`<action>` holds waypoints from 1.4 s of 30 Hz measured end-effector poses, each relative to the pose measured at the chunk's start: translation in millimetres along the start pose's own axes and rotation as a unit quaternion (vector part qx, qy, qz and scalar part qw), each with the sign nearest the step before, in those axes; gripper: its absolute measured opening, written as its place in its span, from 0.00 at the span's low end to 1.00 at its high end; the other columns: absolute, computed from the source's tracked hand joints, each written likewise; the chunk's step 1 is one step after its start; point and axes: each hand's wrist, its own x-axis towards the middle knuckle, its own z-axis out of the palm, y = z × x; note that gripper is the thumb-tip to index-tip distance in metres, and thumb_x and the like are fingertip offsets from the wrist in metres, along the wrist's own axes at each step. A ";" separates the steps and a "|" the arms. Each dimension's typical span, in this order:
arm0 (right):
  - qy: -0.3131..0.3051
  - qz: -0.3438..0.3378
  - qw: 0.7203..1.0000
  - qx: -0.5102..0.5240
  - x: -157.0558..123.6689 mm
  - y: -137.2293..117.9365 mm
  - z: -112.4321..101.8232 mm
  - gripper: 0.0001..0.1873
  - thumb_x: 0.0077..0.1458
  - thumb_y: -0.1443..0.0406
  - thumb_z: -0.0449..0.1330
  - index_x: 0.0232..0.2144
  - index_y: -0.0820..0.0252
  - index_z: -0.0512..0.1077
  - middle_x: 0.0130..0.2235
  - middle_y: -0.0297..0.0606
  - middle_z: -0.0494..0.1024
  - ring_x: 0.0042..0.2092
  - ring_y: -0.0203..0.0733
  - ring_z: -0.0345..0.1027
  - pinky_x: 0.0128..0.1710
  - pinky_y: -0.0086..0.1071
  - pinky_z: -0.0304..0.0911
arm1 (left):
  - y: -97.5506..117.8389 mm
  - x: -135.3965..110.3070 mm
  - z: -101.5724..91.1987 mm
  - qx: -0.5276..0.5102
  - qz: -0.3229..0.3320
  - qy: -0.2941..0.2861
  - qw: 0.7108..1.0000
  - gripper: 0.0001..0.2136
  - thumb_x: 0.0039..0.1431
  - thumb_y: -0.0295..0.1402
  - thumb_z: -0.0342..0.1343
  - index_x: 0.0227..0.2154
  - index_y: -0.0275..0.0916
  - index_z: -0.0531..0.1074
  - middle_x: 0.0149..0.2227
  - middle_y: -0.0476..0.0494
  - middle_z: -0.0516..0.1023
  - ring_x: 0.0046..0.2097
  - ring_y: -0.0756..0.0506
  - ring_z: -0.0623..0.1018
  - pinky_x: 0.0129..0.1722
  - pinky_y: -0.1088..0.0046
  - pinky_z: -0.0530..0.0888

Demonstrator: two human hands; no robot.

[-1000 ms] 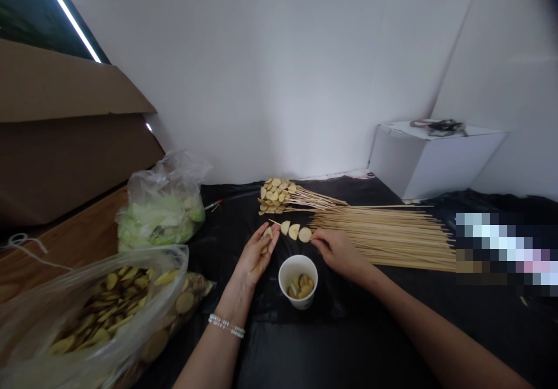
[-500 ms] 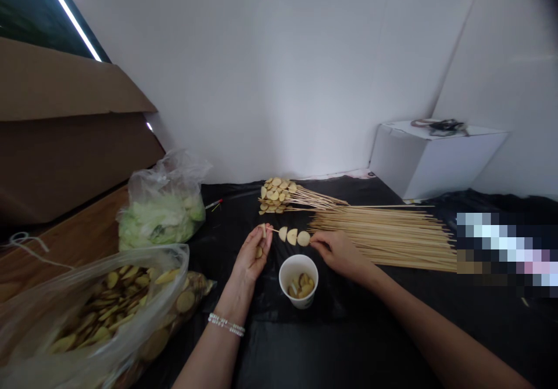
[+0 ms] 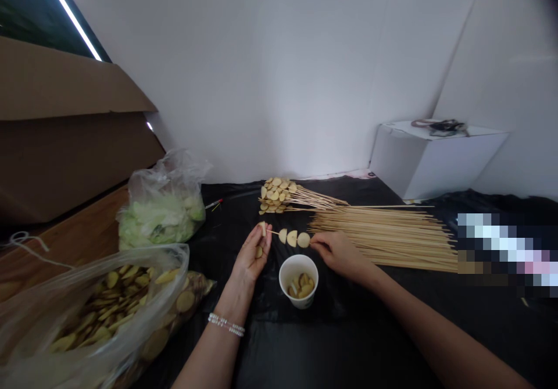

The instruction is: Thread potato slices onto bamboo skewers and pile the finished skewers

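Between my hands runs a thin wooden skewer [image 3: 273, 232] with three pale potato slices [image 3: 292, 238] threaded on it. My left hand [image 3: 253, 252] is closed on another potato slice [image 3: 262, 229] at the skewer's tip, and a further slice shows in its palm. Just right of the threaded slices, the fingers of my right hand [image 3: 335, 250] pinch the skewer. Below the skewer stands a white paper cup [image 3: 285, 284] with several potato pieces in it.
Finished-looking potato skewers [image 3: 276, 194] lie in a pile behind my hands. Many bare skewers [image 3: 392, 235] are spread to the right. At left sit an open plastic bag of potato slices [image 3: 108, 296] and a bag of green vegetables [image 3: 161, 214]. A white box [image 3: 401, 156] stands at back right.
Hardly anything differs. The slice in my left hand has shifted very slightly at the skewer's tip; my right hand keeps its place.
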 end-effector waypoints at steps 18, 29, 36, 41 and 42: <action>-0.023 0.002 0.999 -0.034 -0.1 0.3 -0.3 0.11 0.57 0.68 0.52 0.28 0.58 0.75 0.31 0.37 0.79 0.32 0.38 0.68 0.32 0.29 0.55 | -6.9 0.2 -3.6 0.069 0.027 -0.008 0.997 0.07 0.52 0.17 0.56 0.33 0.32 0.74 0.31 0.40 0.80 0.36 0.46 0.80 0.37 0.76 0.78; -0.011 0.003 0.999 -0.031 -0.2 0.5 1.0 0.11 0.58 0.67 0.52 0.28 0.58 0.74 0.30 0.36 0.78 0.32 0.38 0.68 0.32 0.29 0.54 | -5.4 -4.6 -0.5 0.106 -0.016 0.017 0.994 0.02 0.56 0.23 0.56 0.30 0.32 0.73 0.25 0.45 0.76 0.26 0.52 0.77 0.21 0.85 0.73; 0.007 0.026 1.000 -0.002 -1.2 0.7 1.6 0.07 0.56 0.68 0.53 0.30 0.60 0.71 0.28 0.35 0.75 0.28 0.35 0.64 0.28 0.27 0.52 | -2.4 -6.6 0.4 0.115 0.023 0.015 0.993 0.01 0.53 0.24 0.59 0.28 0.33 0.72 0.22 0.49 0.72 0.19 0.58 0.70 0.13 0.89 0.64; 0.010 0.016 1.000 -0.025 -1.2 2.6 2.3 0.08 0.56 0.69 0.52 0.27 0.60 0.69 0.28 0.35 0.74 0.30 0.36 0.64 0.30 0.28 0.52 | -4.5 -3.2 -2.3 0.124 0.060 0.020 0.990 0.02 0.51 0.23 0.61 0.28 0.30 0.73 0.23 0.48 0.73 0.19 0.59 0.68 0.13 0.89 0.62; 0.015 0.014 0.999 -0.031 -1.2 3.2 2.6 0.08 0.56 0.69 0.52 0.27 0.60 0.69 0.28 0.35 0.74 0.30 0.36 0.64 0.31 0.28 0.51 | -5.1 -2.5 -2.8 0.126 0.066 0.020 0.990 0.02 0.50 0.23 0.61 0.27 0.30 0.74 0.23 0.48 0.73 0.19 0.59 0.68 0.12 0.89 0.62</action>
